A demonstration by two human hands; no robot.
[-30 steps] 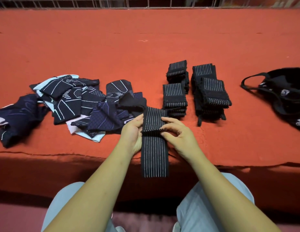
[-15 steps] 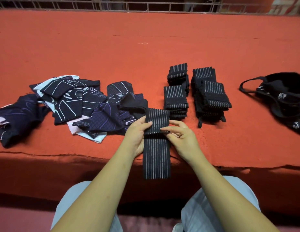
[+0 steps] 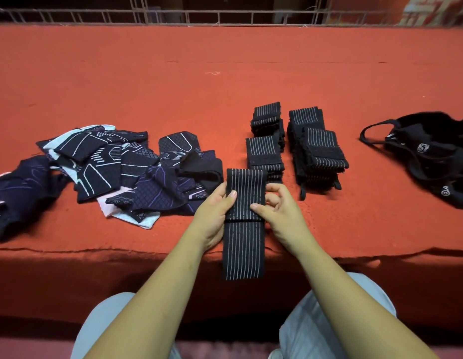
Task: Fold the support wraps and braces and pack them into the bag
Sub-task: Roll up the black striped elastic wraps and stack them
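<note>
I'm mid-fold on the striped wrap, its tail hanging over the counter's near edge, my left hand and right hand each pinching a side of the doubled part, so next, I judge, comes folding up that tail.

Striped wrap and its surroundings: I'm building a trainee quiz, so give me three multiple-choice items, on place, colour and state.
1. On the table cover, the black bag lies: A) far left B) centre C) far right
2. The table cover is: A) green B) red C) white
3. The striped wrap is: A) partly folded B) bagged C) fully rolled
1 C, it sits right of the folded wrap stacks; 2 B, red cloth; 3 A, left hand and right hand pinch the folded top, tail hanging over the edge.
</note>
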